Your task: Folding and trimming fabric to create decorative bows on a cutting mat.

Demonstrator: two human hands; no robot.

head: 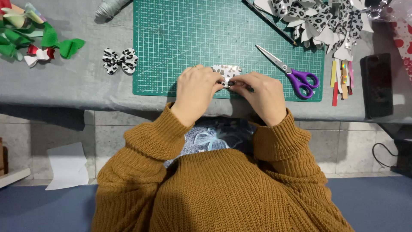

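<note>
Both of my hands meet at the near edge of a green cutting mat (184, 38), pinching a small leopard-print bow piece (226, 72) between them. My left hand (195, 89) grips its left side, and my right hand (262, 93) grips its right side. Fingers hide most of the piece. Mustard knit sleeves cover both of my arms.
Purple-handled scissors (292, 73) lie on the mat to the right. A finished leopard bow (120, 61) sits left of the mat, with green and red bows (38, 41) further left. Leopard cutouts (322, 21), coloured strips (342, 77), a black phone (377, 85) and a pencil (270, 22) lie to the right.
</note>
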